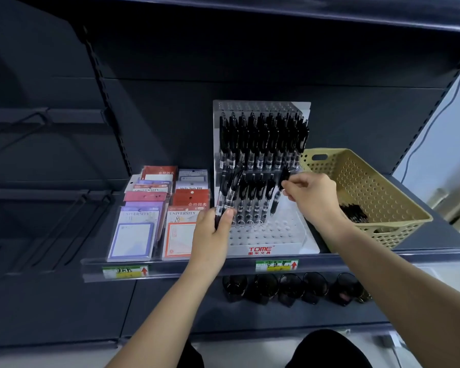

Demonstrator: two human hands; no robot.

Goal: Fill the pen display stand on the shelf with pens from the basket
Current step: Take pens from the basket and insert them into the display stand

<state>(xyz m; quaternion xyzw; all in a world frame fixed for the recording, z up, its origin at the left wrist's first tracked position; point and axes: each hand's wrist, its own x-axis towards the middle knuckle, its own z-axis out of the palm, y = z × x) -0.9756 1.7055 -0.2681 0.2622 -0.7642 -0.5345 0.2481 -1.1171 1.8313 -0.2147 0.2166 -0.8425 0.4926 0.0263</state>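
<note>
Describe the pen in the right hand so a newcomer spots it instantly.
On the shelf, a clear pen display stand sits left of the tan basket. At the right end of its lower row, one black pen hangs tilted, alone pinched by fingers of the right hand.

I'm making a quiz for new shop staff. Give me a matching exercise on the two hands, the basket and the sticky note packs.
1 left hand
2 right hand
3 basket
4 sticky note packs

A left of the pen display stand
B pinches one pen
C grips a bunch of pens
D right of the stand, pens inside

Pairs: 1-C, 2-B, 3-D, 4-A
</note>
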